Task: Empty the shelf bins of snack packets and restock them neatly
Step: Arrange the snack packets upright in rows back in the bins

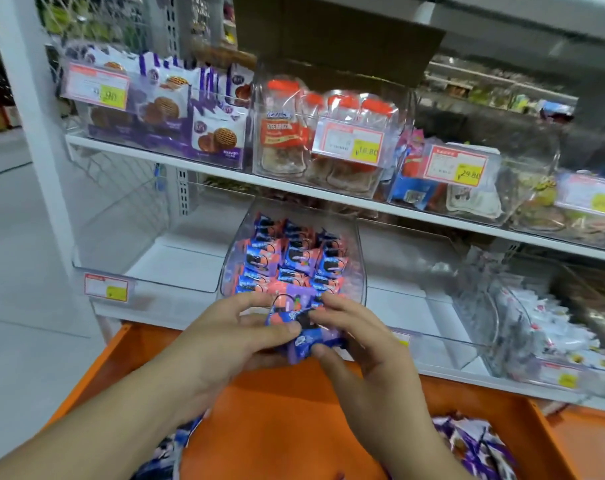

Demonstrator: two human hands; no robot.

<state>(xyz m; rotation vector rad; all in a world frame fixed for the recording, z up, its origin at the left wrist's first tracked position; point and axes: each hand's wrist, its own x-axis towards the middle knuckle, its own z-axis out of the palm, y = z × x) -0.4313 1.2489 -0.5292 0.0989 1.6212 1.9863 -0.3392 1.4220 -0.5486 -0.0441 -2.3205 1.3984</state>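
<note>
Hidden or unclear: the bundle of packets [299, 332] is partly covered by both hands, so its count cannot be told; price tags are blurred; loose packets in the cart [474, 448] are cut off by the bottom edge.
Left hand [225, 336]: fingers curled round the bundle's left side, thumb on top.
Right hand [356, 336]: fingers and thumb pinch the bundle's right side.
Bundle place: held just in front of the centre bin [358, 271], above the orange cart [294, 410].
Centre bin: clear, on the lower shelf [176, 303], rows of blue-and-pink packets [294, 258] packed inside.
Neighbours: a clear bin on the left [148, 275] beside it; jars with orange lids [328, 133] on the shelf above.
In the way: a cardboard box [335, 32] overhangs the upper shelf.
</note>
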